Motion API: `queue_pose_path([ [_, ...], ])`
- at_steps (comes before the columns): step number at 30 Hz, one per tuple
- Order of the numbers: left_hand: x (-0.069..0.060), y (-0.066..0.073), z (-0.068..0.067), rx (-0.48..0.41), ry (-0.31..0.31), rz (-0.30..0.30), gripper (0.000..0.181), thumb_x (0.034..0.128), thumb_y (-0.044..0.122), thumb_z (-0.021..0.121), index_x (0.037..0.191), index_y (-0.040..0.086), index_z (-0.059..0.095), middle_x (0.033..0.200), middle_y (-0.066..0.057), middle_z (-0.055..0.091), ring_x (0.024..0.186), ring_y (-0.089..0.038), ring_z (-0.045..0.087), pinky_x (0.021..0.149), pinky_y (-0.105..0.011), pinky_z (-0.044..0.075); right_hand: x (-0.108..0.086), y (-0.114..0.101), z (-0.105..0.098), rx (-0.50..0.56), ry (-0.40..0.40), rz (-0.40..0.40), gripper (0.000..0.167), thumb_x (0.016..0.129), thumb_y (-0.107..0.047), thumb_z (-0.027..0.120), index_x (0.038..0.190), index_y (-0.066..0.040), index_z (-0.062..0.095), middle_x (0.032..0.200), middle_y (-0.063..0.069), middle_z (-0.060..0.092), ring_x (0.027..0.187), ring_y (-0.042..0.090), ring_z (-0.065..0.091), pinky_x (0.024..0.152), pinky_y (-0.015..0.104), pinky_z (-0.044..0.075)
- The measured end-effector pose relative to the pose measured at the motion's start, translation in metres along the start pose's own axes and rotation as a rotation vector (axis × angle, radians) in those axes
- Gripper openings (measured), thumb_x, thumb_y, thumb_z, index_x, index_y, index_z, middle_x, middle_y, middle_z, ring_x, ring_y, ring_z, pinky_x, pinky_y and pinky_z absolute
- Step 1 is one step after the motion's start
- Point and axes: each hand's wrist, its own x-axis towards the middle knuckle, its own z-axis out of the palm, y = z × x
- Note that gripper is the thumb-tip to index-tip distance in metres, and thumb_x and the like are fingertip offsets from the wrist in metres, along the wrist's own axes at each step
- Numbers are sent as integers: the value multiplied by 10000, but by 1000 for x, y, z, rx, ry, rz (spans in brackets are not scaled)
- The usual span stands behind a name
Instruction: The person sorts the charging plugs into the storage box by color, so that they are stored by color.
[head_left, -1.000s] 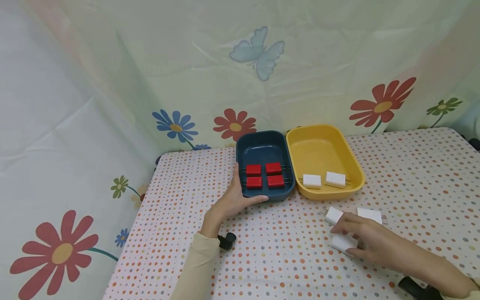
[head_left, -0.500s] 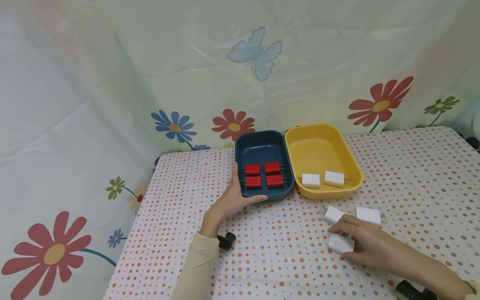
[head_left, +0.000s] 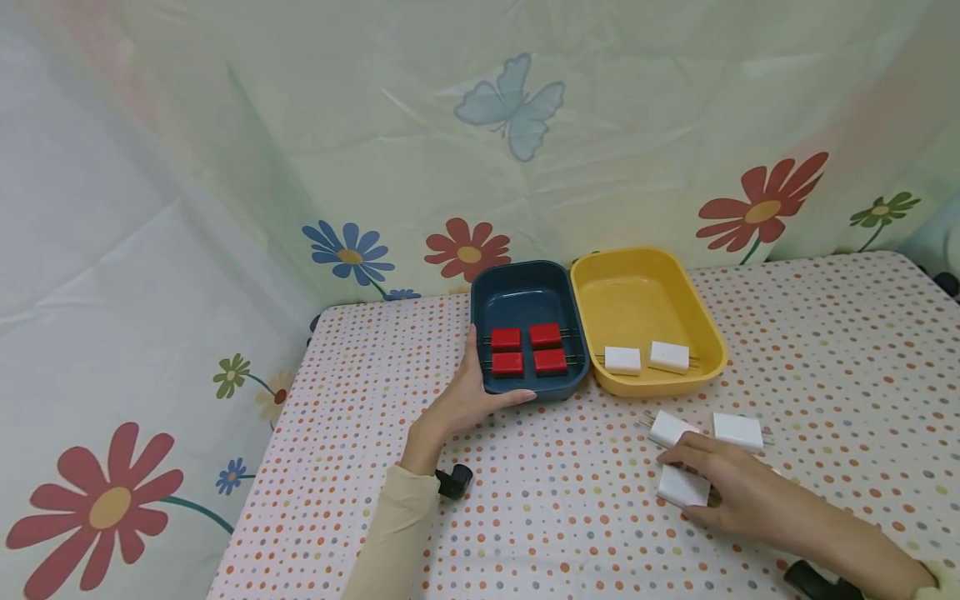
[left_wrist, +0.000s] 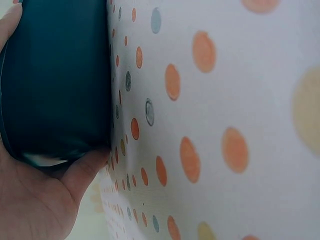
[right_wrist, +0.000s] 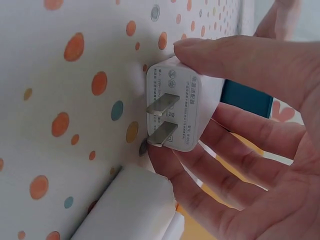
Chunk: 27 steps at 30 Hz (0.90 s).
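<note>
While right grip (head_left: pixel 738 486) pinches white charger (head_left: pixel 682 487), left grip (head_left: pixel 462 402) spread against blue tray (head_left: pixel 525 290), dotted tablecloth (head_left: pixel 570 500), flowered backdrop (head_left: pixel 615 167), perhaps cloth

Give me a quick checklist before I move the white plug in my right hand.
1. Right hand grips the white plug between thumb and fingers: ok.
2. That plug lifted off the tablecloth: cannot tell.
3. Left hand rests against the near-left corner of the blue tray: ok.
4. Yellow tray has room behind its two white plugs: ok.
5. Blue tray contains just red plugs: ok.
6. No other white plugs on the tablecloth: not ok, at least two more lie there.
</note>
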Motion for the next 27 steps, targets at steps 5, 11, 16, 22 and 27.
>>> queue_pose_path([
  [5,0,0,1,5,2,-17,1331,861,472,851,1661,230,-184,1759,-50,30,1597,-274,107,1228,-581,278,-2,0,2,-4,20,-29,556,687,-170,987,1170,-99,721,1144,57,664,1057,318,668,848,540,590],
  [11,-2,1,1,11,5,-15,1341,855,479,853,1661,222,-187,1761,-54,13,1600,-274,99,1233,-578,268,-2,-3,0,2,-3,-66,504,721,-173,968,1157,-149,717,1154,4,644,1081,303,651,874,571,570],
  [16,-4,2,1,11,2,-22,1349,842,523,850,1662,243,-183,1761,-55,22,1600,-286,107,1229,-587,271,-1,-7,-11,26,1,-120,497,752,-189,951,1187,-136,716,1172,-8,641,1028,203,631,808,444,594],
  [22,-3,1,-1,3,1,-18,1361,831,542,854,1664,237,-179,1761,-54,21,1600,-281,105,1232,-583,267,6,-16,-41,14,110,-174,539,732,-130,960,1211,-131,713,1209,36,654,1014,187,631,778,385,612],
  [27,-3,2,0,6,-1,-25,1350,844,513,854,1663,227,-180,1761,-59,20,1601,-284,104,1235,-580,261,15,-17,-74,-58,278,-239,553,702,-62,963,1200,-86,725,1161,48,682,948,175,643,758,376,622],
])
